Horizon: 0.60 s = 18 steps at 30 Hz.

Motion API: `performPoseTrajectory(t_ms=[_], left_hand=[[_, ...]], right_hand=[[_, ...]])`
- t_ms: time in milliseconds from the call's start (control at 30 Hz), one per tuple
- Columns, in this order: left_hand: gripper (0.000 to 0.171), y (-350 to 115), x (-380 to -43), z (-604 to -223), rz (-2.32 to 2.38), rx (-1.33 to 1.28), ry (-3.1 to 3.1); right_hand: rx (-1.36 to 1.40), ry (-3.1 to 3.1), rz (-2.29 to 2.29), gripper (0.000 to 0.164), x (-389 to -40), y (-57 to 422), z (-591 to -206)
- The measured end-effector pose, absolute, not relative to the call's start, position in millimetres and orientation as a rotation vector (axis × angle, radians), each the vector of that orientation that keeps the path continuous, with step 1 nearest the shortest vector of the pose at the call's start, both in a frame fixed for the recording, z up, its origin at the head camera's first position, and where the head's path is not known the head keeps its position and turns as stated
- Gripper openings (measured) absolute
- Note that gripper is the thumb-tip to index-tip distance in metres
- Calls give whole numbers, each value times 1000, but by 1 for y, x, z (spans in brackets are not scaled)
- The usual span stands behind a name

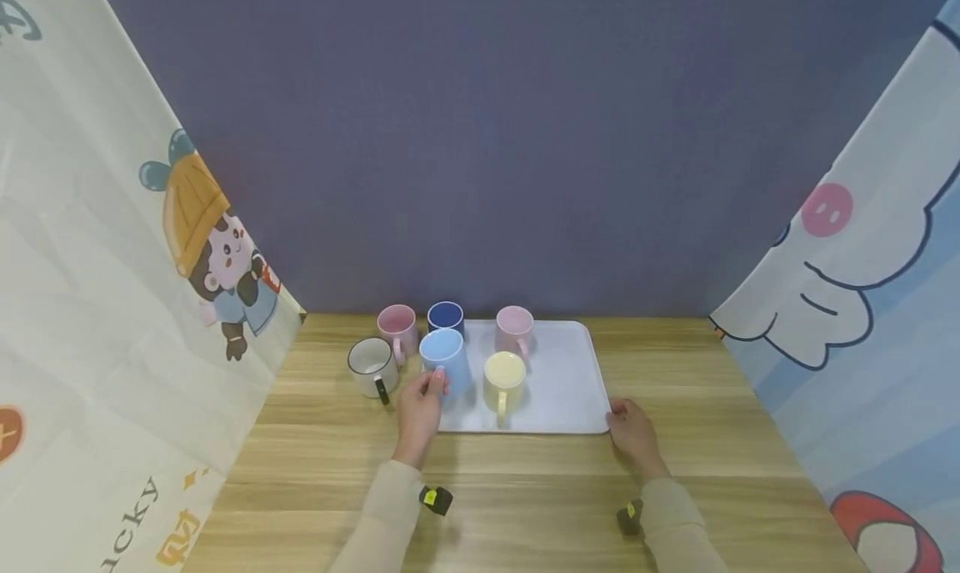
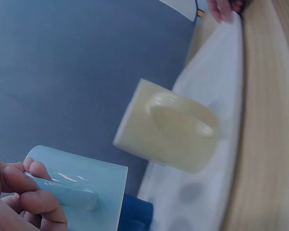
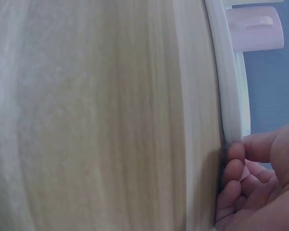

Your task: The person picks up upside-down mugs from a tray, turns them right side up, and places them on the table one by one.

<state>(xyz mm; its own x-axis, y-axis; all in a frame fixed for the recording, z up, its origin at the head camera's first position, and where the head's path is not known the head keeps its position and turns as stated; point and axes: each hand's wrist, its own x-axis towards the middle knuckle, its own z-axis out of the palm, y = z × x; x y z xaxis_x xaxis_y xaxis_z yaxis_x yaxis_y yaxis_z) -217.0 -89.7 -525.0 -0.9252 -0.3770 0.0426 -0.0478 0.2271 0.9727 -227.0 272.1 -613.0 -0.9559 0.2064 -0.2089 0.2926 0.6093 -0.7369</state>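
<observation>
While the right hand [image 1: 633, 433] pinches the near right corner of the tray [image 1: 566, 381], the left hand [image 1: 418, 408] holds the blue mug [image 1: 447, 361] by its handle [image 2: 79, 196], fingers curled round it; the blue mug is upright over the tray's left part, and the left wrist view suggests its base hangs clear; it looks like glazed ceramic, so it should be stiff, fairly weighty, slick along the sides and easily chipped; its handle is the sound place to grip, though the weight hanging off one side may tip it; the tray looks light, rigid and apt to skid, best steadied at rim or corner; on it stands the yellow mug [image 1: 503, 381], handle facing the person; left of the tray, the white mug [image 1: 367, 373] stands on the table [image 1: 525, 490], the rose mug [image 1: 397, 323] just beyond; farther back are the navy mug [image 1: 446, 316], whose base is hidden in the head view, and the pink mug [image 1: 514, 334], on the tray; behind everything rises a dark wall [image 1: 480, 139].
</observation>
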Motion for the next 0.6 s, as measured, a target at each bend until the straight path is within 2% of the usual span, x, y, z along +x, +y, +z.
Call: performPoseTrajectory(t_ms=[167, 400, 600], left_hand=[[28, -84, -219, -507, -1838, 345, -2193], [32, -77, -225, -494, -2243, 288, -1955], [28, -71, -225, -487, -2480, 215, -1727]], right_hand=[[420, 2729, -1283, 37, -227, 274, -615], [424, 2725, -1309, 38, -226, 274, -616], [425, 2761, -1326, 36, -224, 271, -617]])
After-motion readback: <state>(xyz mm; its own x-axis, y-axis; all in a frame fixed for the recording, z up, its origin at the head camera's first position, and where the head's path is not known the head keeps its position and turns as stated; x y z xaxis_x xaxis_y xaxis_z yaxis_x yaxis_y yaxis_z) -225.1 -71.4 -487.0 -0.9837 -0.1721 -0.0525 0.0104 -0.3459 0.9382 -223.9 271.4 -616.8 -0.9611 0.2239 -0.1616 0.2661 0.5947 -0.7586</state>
